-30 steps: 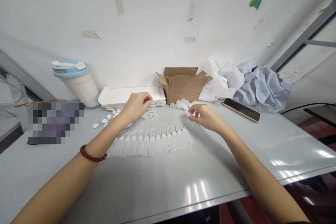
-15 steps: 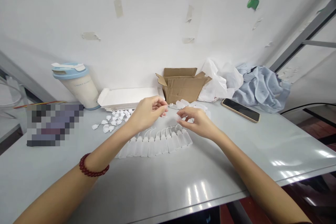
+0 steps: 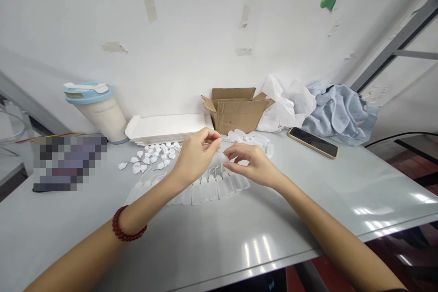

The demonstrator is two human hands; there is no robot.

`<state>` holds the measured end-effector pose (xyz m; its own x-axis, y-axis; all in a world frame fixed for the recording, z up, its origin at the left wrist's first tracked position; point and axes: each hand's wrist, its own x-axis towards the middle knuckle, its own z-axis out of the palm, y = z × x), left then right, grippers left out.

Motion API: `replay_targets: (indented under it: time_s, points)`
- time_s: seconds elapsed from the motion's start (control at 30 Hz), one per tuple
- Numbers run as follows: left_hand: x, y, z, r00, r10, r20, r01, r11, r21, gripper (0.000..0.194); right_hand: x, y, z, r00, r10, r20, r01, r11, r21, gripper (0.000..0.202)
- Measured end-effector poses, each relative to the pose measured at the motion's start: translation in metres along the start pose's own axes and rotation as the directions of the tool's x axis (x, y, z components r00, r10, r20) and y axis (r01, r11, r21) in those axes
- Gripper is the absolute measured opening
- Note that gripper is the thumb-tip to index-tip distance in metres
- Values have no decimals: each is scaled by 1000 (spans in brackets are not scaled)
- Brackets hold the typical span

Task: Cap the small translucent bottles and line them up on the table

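My left hand (image 3: pixel 198 155) is closed, thumb and fingertips pinched together above the middle of the table. Whatever it pinches is too small to make out. Facing it, my right hand (image 3: pixel 251 163) is closed on a small translucent plastic piece (image 3: pixel 220 159), partly hidden by the fingers. Just below both hands, a curved row of flat translucent plastic pieces with thin white loops (image 3: pixel 207 190) lies on the table; my left forearm covers part of it. Beside my left hand is a pile of small white caps (image 3: pixel 147 159) with thin stems. More translucent pieces (image 3: pixel 262 139) lie behind my right hand.
A white box (image 3: pixel 167 127) and an open cardboard box (image 3: pixel 236 116) stand against the wall. Left of them are a blue-lidded tumbler (image 3: pixel 99 114) and a blurred-out item (image 3: pixel 70 164). A plastic bag (image 3: pixel 282 105), phone (image 3: pixel 313 142) and blue cloth (image 3: pixel 338 109) are at right.
My right hand has moved slightly left, closer to my left hand. My left hand has shifted a little right, and the view has turned slightly.
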<state>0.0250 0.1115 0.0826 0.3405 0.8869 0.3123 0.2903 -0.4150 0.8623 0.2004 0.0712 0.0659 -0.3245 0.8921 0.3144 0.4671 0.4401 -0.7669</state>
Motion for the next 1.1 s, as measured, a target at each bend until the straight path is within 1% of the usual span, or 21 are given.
replay_targets:
  time_s: [0.27,0.4,0.57,0.73,0.83,0.97,1.1]
  points:
    - [-4,2,6,999,16,-50,-17,1000,-26,8,0,0,2,1000,-4,19,4,1000,16,12]
    - [-6,3,7,998,11,-54,-13,999,-45,9,-1,-1,2,1000,-7,13,7,1000,22,12]
    - [-8,4,8,999,22,-43,-23,1000,-16,9,-2,-1,2,1000,-4,-30,5,999,54,15]
    - [-7,3,7,998,49,-33,-46,997,69,9,-1,-1,2,999,2,-50,5,990,142,22]
    - [-6,3,6,999,30,-13,-29,998,48,9,-1,0,3,997,7,-77,5,988,153,21]
    - [-6,6,4,1000,-14,10,14,1000,-6,15,0,1,3,992,4,-130,16,988,152,20]
    - [-5,7,3,997,-51,50,53,998,-44,21,0,1,2,991,7,-135,17,984,175,20]
